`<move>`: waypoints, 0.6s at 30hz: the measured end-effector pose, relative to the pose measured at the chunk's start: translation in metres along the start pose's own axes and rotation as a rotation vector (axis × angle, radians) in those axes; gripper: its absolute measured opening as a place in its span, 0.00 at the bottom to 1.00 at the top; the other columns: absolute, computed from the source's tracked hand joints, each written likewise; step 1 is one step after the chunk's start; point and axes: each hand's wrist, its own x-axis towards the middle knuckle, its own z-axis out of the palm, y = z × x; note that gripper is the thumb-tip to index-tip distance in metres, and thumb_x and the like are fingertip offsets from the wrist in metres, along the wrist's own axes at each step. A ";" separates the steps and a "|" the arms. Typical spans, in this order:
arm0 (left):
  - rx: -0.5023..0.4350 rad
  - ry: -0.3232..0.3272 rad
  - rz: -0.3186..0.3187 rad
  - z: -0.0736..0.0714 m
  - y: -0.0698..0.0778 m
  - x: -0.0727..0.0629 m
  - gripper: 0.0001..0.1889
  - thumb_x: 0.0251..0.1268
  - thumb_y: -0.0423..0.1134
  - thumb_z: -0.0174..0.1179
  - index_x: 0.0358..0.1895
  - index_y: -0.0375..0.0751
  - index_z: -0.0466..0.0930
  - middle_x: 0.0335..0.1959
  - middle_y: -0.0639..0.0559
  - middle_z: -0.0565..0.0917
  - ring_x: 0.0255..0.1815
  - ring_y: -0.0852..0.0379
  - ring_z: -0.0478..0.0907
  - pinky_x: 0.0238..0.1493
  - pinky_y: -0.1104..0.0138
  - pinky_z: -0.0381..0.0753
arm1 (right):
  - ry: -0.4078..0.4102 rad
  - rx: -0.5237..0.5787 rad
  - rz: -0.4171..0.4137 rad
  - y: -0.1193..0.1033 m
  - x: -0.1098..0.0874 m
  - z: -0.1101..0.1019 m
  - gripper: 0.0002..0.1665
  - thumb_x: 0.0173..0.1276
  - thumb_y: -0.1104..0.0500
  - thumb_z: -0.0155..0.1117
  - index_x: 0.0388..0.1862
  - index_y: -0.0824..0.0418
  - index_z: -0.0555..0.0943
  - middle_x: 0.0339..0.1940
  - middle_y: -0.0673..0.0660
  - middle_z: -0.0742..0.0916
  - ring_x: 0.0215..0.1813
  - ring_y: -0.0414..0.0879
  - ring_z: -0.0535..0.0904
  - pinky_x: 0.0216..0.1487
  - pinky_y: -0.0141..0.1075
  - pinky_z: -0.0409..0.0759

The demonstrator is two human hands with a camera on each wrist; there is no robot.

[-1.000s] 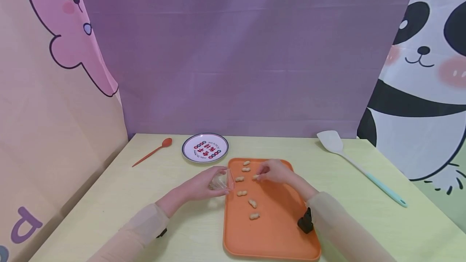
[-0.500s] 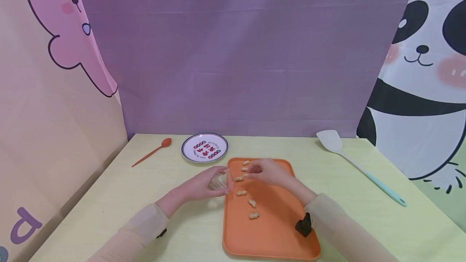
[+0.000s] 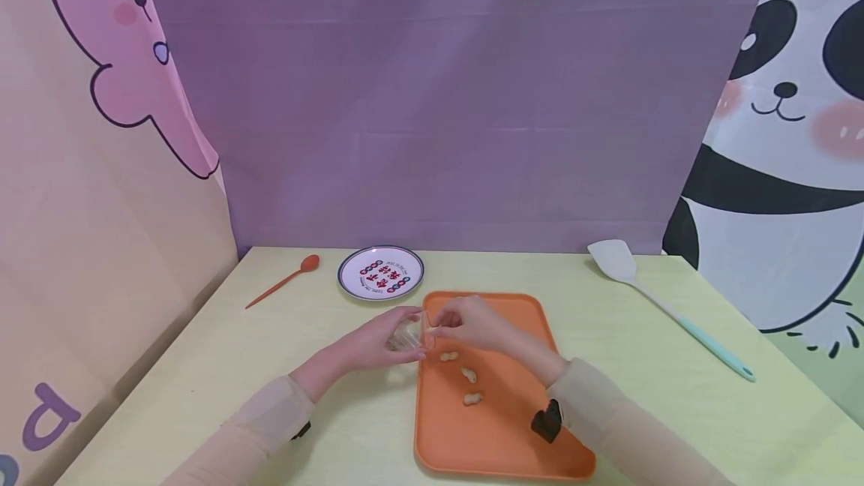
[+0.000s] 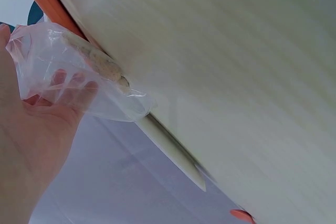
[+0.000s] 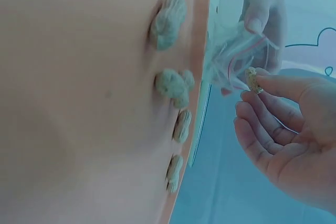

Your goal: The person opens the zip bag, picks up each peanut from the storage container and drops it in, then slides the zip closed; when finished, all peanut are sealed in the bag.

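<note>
My left hand (image 3: 374,341) holds a clear zip bag (image 3: 407,337) with its mouth facing right, over the left edge of the orange tray (image 3: 506,426). In the left wrist view, peanuts (image 4: 102,65) show through the plastic, and fingers (image 4: 84,95) support it from beneath. Thumb and fingertips of my right hand (image 3: 475,323) pinch a single unshelled peanut (image 5: 253,80) right at the bag's mouth. Whether it is inside the opening I cannot tell. Several more peanuts (image 5: 168,22) lie along the tray; the head view shows the near ones (image 3: 472,399), while my right hand hides those farther back.
Behind the left hand sits a white plate (image 3: 381,274) with a blue rim and red lettering. An orange spoon (image 3: 283,281) lies at the far left. On the right lies a long spatula (image 3: 651,298) with a pale blue handle. A purple cloth (image 3: 445,111) hangs behind the table.
My right hand has carried the pinched peanut leftward across the tray to the bag's mouth. My left hand and the bag have stayed in place.
</note>
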 end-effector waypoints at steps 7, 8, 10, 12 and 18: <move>-0.007 0.007 -0.005 0.000 0.002 0.000 0.41 0.56 0.58 0.63 0.70 0.48 0.58 0.68 0.53 0.66 0.67 0.55 0.64 0.67 0.56 0.66 | 0.016 -0.057 -0.075 -0.004 0.006 0.006 0.05 0.61 0.58 0.67 0.35 0.57 0.84 0.30 0.48 0.86 0.31 0.37 0.78 0.34 0.26 0.77; -0.007 0.011 0.000 0.000 0.002 0.001 0.41 0.56 0.58 0.63 0.70 0.48 0.58 0.68 0.53 0.67 0.67 0.55 0.64 0.67 0.56 0.66 | 0.018 -0.058 -0.079 -0.005 0.006 0.007 0.05 0.61 0.58 0.66 0.35 0.58 0.83 0.30 0.48 0.86 0.31 0.37 0.78 0.33 0.26 0.77; -0.008 0.017 0.009 0.001 0.002 0.001 0.40 0.56 0.58 0.63 0.70 0.47 0.58 0.67 0.53 0.67 0.67 0.55 0.64 0.67 0.56 0.66 | 0.021 -0.056 -0.089 -0.005 0.007 0.008 0.03 0.62 0.60 0.65 0.35 0.58 0.83 0.30 0.49 0.86 0.30 0.38 0.78 0.33 0.26 0.77; -0.008 0.022 0.016 0.001 0.002 0.001 0.40 0.56 0.57 0.63 0.69 0.46 0.58 0.67 0.52 0.68 0.66 0.54 0.65 0.66 0.56 0.67 | 0.021 -0.049 -0.099 -0.005 0.007 0.009 0.03 0.63 0.62 0.63 0.34 0.59 0.83 0.29 0.50 0.86 0.30 0.38 0.78 0.33 0.26 0.77; -0.005 0.025 0.009 0.001 0.000 0.000 0.40 0.56 0.57 0.63 0.69 0.46 0.58 0.66 0.52 0.68 0.63 0.56 0.66 0.65 0.58 0.69 | 0.040 -0.031 -0.132 -0.003 0.008 0.010 0.03 0.63 0.63 0.63 0.33 0.60 0.83 0.29 0.54 0.87 0.29 0.38 0.77 0.32 0.26 0.77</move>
